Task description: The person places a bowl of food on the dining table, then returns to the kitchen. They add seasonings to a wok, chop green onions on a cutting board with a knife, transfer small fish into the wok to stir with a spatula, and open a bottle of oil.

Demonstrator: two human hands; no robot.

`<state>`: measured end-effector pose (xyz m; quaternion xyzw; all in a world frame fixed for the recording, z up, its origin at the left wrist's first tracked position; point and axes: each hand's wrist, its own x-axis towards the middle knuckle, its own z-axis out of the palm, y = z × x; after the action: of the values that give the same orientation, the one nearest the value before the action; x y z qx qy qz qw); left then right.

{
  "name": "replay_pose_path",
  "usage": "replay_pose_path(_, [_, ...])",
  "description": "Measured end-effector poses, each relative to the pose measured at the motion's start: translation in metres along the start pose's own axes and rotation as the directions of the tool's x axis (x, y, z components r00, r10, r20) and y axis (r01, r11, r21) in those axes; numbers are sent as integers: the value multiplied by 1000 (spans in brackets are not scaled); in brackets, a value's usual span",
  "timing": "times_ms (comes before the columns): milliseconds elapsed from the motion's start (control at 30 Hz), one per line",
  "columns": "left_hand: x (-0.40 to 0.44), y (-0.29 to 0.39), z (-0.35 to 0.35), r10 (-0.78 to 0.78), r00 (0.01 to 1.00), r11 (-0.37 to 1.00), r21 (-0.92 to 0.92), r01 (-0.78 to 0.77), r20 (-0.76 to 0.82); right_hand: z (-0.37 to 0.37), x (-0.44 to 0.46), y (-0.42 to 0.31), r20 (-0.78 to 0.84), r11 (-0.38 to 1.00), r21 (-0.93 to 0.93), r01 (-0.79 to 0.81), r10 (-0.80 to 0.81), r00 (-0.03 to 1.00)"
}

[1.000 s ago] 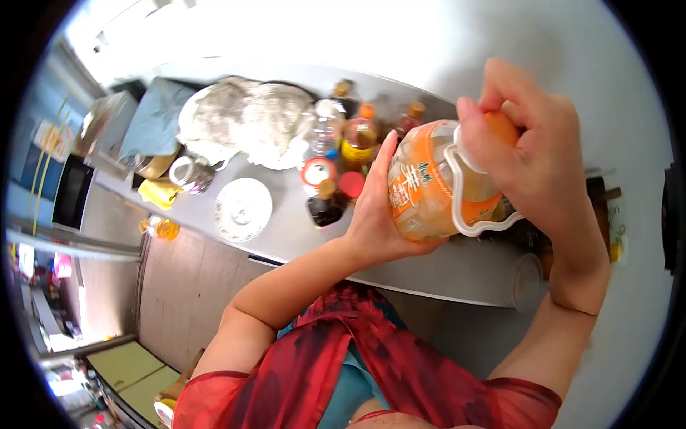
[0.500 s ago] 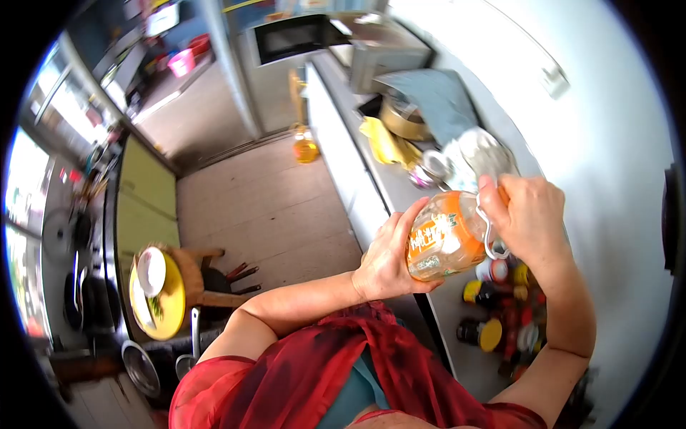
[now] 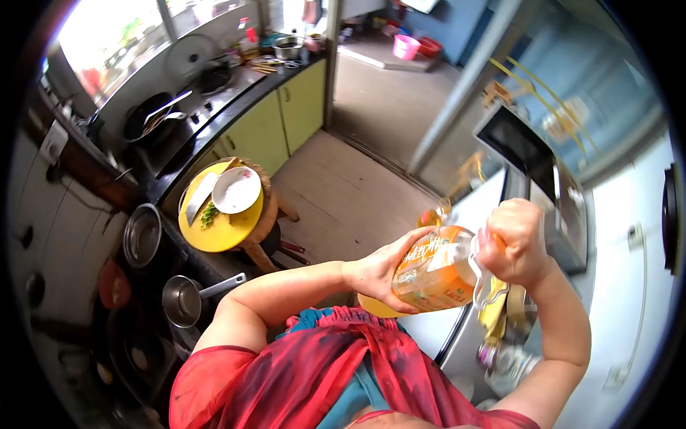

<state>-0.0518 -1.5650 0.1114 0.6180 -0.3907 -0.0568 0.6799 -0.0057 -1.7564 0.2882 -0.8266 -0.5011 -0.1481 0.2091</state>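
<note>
A clear plastic jar (image 3: 437, 270) with an orange label and a white looped handle lies tilted between my hands in front of my chest. Around its bottom end and side my left hand (image 3: 386, 275) is wrapped. My right hand (image 3: 516, 243) is closed over the orange lid at the other end, which the fingers mostly hide. To the left, a round yellow cutting board (image 3: 232, 238) on a wooden stool bears a white bowl (image 3: 236, 190), a cleaver (image 3: 202, 195) and chopped greens (image 3: 209, 215).
A steel saucepan (image 3: 182, 302) and a metal basin (image 3: 143, 236) are at the lower left. Beyond them, a wok (image 3: 146, 123) sits on the stove. At the right are a microwave (image 3: 525, 150), a yellow cloth (image 3: 493, 319) and a glass jar (image 3: 513, 363).
The view has swung left from the bottle-covered counter to the stove and cutting board. Both hands still hold the jar, which has turned so its label faces differently.
</note>
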Motion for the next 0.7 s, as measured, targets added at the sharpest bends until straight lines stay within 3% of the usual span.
replay_pose_path(100, [14, -21, -37, 4, 999, 999, -46, -6, -38, 14, 41, 53, 105, 947, 29, 320, -321, 941])
replay_pose_path(233, [28, -30, -95, -9, 996, 999, -33, 6, -85, 40, 114, 111, 123, 729, 109, 675, -684, 719])
replay_pose_path(333, [26, -42, -127, -6, 969, 999, 44, 17, -246, 68, 173, 143, 112, 506, 103, 856, -861, 496])
replay_pose_path(400, [23, -48, -150, -16, 922, 991, 117, 66, -387, 87, 217, 158, 113, 449, 63, 891, -890, 441])
replay_pose_path(433, [21, -52, -162, -11, 883, 991, 110, 71, -469, 95, 237, 163, 148, 472, -14, 881, -871, 469])
replay_pose_path(533, [20, -57, -193, 13, 689, 986, 125, 113, -725, 138, 279, 173, 204, 751, -113, 651, -624, 755])
replay_pose_path(567, [21, -61, -212, 82, 610, 962, 222, 158, -788, 147, 295, 175, 238, 852, -9, 524, -507, 828])
replay_pose_path(700, [11, -68, -285, 217, 468, 837, 410, 361, -857, 179, 363, 181, 291, 872, 334, 357, -456, 841])
